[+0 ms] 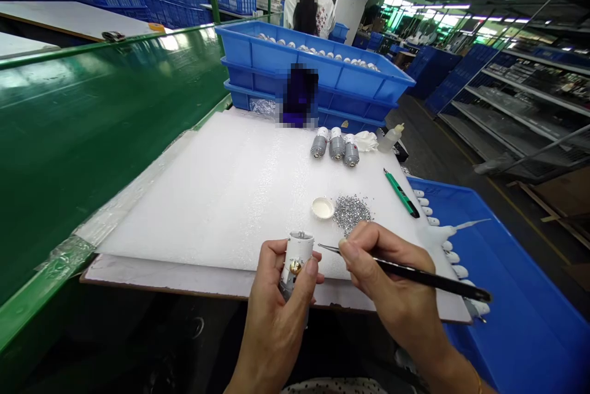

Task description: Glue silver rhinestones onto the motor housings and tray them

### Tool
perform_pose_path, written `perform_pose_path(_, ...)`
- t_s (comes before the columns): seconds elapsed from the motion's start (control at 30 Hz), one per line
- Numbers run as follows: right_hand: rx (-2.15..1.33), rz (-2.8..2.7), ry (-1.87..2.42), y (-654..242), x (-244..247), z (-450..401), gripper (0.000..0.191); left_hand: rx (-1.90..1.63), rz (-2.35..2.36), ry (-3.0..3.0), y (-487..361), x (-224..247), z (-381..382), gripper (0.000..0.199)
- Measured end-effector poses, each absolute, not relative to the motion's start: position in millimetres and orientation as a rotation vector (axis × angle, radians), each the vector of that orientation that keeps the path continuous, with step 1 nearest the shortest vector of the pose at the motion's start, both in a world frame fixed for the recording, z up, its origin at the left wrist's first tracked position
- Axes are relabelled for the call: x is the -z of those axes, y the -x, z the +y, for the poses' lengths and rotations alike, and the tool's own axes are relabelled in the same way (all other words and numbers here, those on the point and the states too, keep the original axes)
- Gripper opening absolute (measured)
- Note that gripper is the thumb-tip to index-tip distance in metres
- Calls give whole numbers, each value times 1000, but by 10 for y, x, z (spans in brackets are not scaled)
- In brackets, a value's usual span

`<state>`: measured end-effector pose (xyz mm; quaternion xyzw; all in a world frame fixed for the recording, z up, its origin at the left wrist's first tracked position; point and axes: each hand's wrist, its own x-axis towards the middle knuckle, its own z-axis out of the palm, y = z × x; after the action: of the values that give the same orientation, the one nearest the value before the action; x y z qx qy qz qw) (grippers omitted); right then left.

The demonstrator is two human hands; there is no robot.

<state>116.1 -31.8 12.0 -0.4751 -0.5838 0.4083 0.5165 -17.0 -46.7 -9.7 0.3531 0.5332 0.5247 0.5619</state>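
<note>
My left hand [281, 314] is closed round a small white-and-grey cylindrical part [298, 252], held upright with a gold dome on its side. Tiny studs dot its white wall. In my right hand [391, 283] is a slim black pen-like tool [419, 275], gripped like a pencil. Its fine metal tip points left, just beside the part's upper edge; contact cannot be made out. Beyond the hands lie a shallow white dish [322, 208] with cream-coloured contents and a heap of tiny silver pieces [353, 212].
Three similar cylinders [337, 145] stand at the back, near a nozzle bottle [391, 137]. A green utility knife [401, 192] lies right on the white foam sheet [198, 197]. Blue crates [313, 68] stack behind; a blue bin [516, 295] flanks the right, a green surface [115, 111] the left.
</note>
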Motion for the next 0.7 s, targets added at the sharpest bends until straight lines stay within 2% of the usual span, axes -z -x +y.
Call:
perform_pose_path(0.37,-847,-1446,1142,-1095,-31,-324,25,-1256,1359,-942,158,120,-472,16)
perform_pose_path(0.7,-861,-1447,1155,-1096,-1,-335,25,-1146,1374,-1087,209,243,-466,24)
